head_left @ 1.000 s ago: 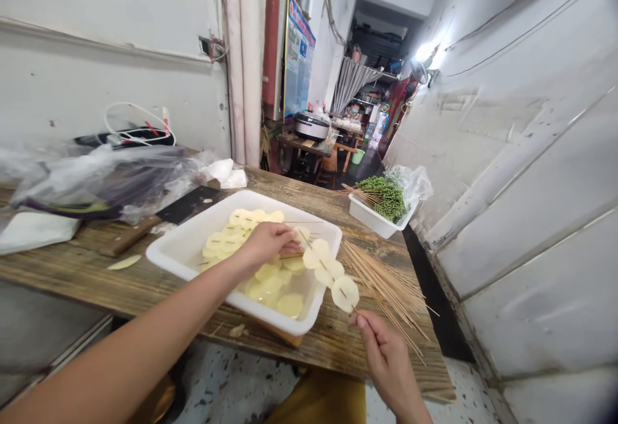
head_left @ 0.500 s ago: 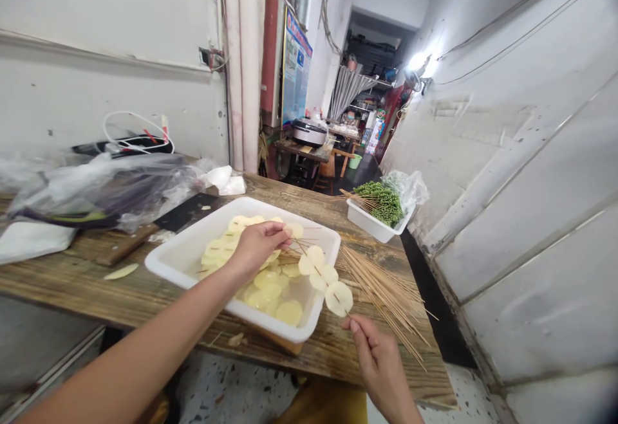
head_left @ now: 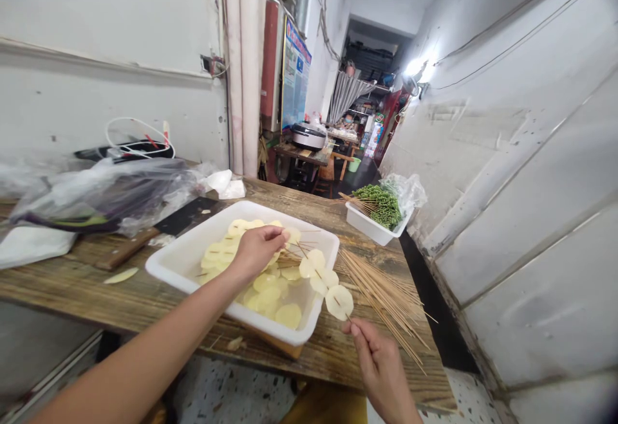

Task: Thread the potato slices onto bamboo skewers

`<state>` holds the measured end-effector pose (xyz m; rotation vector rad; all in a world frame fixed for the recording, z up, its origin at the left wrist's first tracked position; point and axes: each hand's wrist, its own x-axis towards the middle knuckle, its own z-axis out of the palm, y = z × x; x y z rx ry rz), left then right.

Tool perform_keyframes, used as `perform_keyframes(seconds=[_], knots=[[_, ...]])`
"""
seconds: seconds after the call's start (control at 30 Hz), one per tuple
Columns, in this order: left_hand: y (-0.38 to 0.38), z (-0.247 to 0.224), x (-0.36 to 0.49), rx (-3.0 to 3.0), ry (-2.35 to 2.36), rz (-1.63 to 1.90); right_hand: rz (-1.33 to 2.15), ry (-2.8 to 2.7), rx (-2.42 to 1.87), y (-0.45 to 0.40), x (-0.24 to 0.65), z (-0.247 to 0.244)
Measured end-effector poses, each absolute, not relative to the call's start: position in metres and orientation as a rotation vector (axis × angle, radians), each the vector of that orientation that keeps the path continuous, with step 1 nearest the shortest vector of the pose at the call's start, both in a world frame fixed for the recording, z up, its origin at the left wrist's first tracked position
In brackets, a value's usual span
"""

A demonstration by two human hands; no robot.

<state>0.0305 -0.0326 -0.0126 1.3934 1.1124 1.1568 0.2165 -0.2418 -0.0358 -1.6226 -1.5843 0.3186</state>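
Note:
Between the thumb and fingers of my left hand (head_left: 261, 250) is a thin pale potato slice (head_left: 292, 236), at the tip end of a bamboo skewer (head_left: 351, 319). My right hand (head_left: 379, 356) pinches the other end of that skewer, beyond the table's front edge side of the tub. Several threaded slices (head_left: 339, 302) sit along the skewer between my hands. Under my left hand stands a white plastic tub (head_left: 167, 266). It holds loose round slices (head_left: 288, 315) in its near part and finished skewers of slices (head_left: 219, 251) towards the back left.
A fan of bare bamboo skewers (head_left: 386, 295) lies right of the tub. Behind it, a white basket (head_left: 369, 226) holds green skewered pieces (head_left: 381, 205). At left are a cleaver (head_left: 130, 247) and plastic bags (head_left: 106, 186). A wall (head_left: 521, 218) stands at right.
The slice at my left fingers has shifted slightly with the hand. Both hands keep their grip, and the slices on the skewer stay nearly in place.

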Motion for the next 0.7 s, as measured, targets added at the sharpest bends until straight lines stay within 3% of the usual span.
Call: perform_keyframes(seconds=[0.7], knots=[[-0.0288,-0.0171,0.0269,1.564,1.163,1.152,0.371,-1.580,-1.619,-0.2402,0.2167,-0.0355]])
